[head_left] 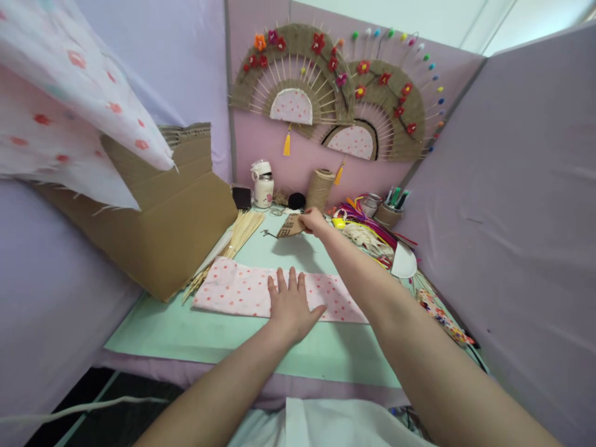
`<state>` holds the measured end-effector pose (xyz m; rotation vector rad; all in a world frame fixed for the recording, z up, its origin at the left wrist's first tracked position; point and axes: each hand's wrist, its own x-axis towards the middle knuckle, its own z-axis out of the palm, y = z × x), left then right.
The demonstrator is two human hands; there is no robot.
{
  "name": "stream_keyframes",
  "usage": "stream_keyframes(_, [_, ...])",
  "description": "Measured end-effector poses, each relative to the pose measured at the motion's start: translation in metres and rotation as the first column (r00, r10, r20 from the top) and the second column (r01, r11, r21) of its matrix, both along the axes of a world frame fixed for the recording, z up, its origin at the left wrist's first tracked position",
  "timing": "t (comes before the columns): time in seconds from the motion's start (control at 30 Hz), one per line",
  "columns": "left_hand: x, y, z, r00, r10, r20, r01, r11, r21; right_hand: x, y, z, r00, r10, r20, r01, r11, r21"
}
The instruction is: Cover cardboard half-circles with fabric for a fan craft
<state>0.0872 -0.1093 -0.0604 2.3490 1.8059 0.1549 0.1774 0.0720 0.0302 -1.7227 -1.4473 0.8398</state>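
Cloth (244,288): pink-dotted, lying flat along the near edge of the surface (158,332), long axis left to right; its right end passes behind the right forearm.
Left hand (292,304): palm down on the middle of the cloth, fingers spread, grasping nothing; fingertips point to the far edge.
Right hand (313,222): closed on the right end of the card (291,226), thumb and fingers pinching it; the exact grip is partly hidden.
Card: small, brown, dark-printed, held up off the surface with a shadow below; it is beyond the cloth, towards the far edge, long axis roughly left to right with the left end dipping.
Hands to cloth: the left is nearer, touching it; the right is past its far side, straight ahead of the left fingertips, its forearm crossing over the cloth's right part.
Left edge: sticks (244,231) slant from the cloth's left end towards the far edge, beside a large cardboard (181,217).
Far edge: bottle (263,189) near the left corner, twine (320,188) behind the right hand.
Right edge: tangled strands (367,236), a white half-disc (404,262), and nearer, a patterned pouch (441,316).
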Motion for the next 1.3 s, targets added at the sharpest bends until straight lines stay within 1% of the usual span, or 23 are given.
stream_keyframes(0.07, [0.000,0.000,0.000,1.000,-0.008,-0.001,0.008,1.000,0.014,0.021,-0.016,0.007,0.999,0.021,-0.045,-0.022,1.000,-0.011])
stream_keyframes(0.13, [0.000,0.000,-0.001,1.000,-0.013,-0.001,0.013,1.000,0.026,0.051,-0.042,0.014,0.994,0.058,-0.095,-0.059,0.998,-0.002])
stream_keyframes(0.17, [0.000,0.000,-0.001,1.000,-0.013,-0.002,0.013,1.000,0.026,0.068,-0.058,0.017,0.988,0.086,-0.130,-0.086,0.996,0.011])
stream_keyframes(0.2, [0.000,0.000,-0.001,1.000,-0.012,-0.004,0.012,1.000,0.022,0.086,-0.077,0.020,0.962,0.156,-0.222,-0.143,0.987,0.074])
stream_keyframes(0.23, [0.001,0.001,0.000,1.000,-0.013,-0.006,0.013,1.000,0.019,0.103,-0.097,0.021,0.931,0.206,-0.302,-0.174,0.976,0.130])
stream_keyframes(0.27, [0.001,0.001,0.000,1.000,-0.014,-0.010,0.015,1.000,0.016,0.120,-0.117,0.021,0.906,0.239,-0.349,-0.197,0.968,0.153])
stream_keyframes(0.33, [0.002,0.001,0.001,1.000,-0.019,-0.020,0.019,1.000,0.016,0.148,-0.154,0.017,0.876,0.298,-0.379,-0.249,0.953,0.175])
stream_keyframes(0.37, [0.002,0.001,0.002,0.999,-0.021,-0.025,0.022,1.000,0.018,0.159,-0.170,0.013,0.888,0.288,-0.359,-0.230,0.953,0.195])
stream_keyframes(0.4, [0.002,0.002,0.002,0.999,-0.023,-0.031,0.024,0.999,0.021,0.168,-0.182,0.008,0.917,0.237,-0.321,-0.175,0.962,0.210])
stream_keyframes(0.47, [0.002,0.002,0.003,0.999,-0.026,-0.047,0.027,0.999,0.027,0.179,-0.198,-0.004,0.973,0.089,-0.214,-0.044,0.977,0.209])
stream_keyframes(0.5, [0.003,0.002,0.003,0.998,-0.027,-0.056,0.029,0.999,0.028,0.181,-0.201,-0.010,0.989,0.028,-0.148,0.002,0.980,0.199])
stream_keyframes(0.53, [0.003,0.002,0.003,0.997,-0.028,-0.065,0.030,0.999,0.028,0.182,-0.202,-0.015,0.997,0.000,-0.079,0.015,0.983,0.185])
stream_keyframes(0.57, [0.003,0.003,0.002,0.997,-0.030,-0.073,0.032,0.999,0.027,0.181,-0.200,-0.020,1.000,0.007,-0.015,-0.004,0.985,0.170])
stream_keyframes(0.63, [0.003,0.003,0.003,0.996,-0.030,-0.086,0.032,0.999,0.024,0.179,-0.194,-0.028,0.993,0.100,0.066,-0.108,0.987,0.120])
stream_keyframes(0.73, [0.004,0.003,0.004,0.993,-0.028,-0.112,0.031,0.999,0.020,0.174,-0.180,-0.040,0.961,0.261,0.085,-0.262,0.965,-0.002])
stream_keyframes(0.8, [0.005,0.002,0.006,0.990,-0.029,-0.136,0.032,0.999,0.018,0.171,-0.173,-0.047,0.939,0.321,0.128,-0.311,0.946,-0.087])
stream_keyframes(0.87, [0.006,0.002,0.007,0.987,-0.027,-0.159,0.031,0.999,0.020,0.170,-0.169,-0.052,0.915,0.347,0.206,-0.325,0.936,-0.134])
stream_keyframes(0.97, [0.007,0.002,0.007,0.985,-0.021,-0.171,0.026,0.999,0.028,0.168,-0.169,-0.057,0.894,0.321,0.313,-0.290,0.946,-0.144])
stream_keyframes(1.07, [0.007,0.002,0.006,0.986,-0.023,-0.163,0.028,0.999,0.028,0.167,-0.173,-0.061,0.892,0.242,0.383,-0.213,0.970,-0.116])
stream_keyframes(1.2, [0.006,0.002,0.007,0.989,-0.030,-0.141,0.034,0.999,0.027,0.165,-0.176,-0.066,0.893,0.151,0.423,-0.138,0.989,-0.061])
stream_keyframes(1.3, [0.006,0.001,0.007,0.991,-0.033,-0.130,0.037,0.999,0.026,0.163,-0.177,-0.068,0.886,0.131,0.446,-0.127,0.991,-0.040])
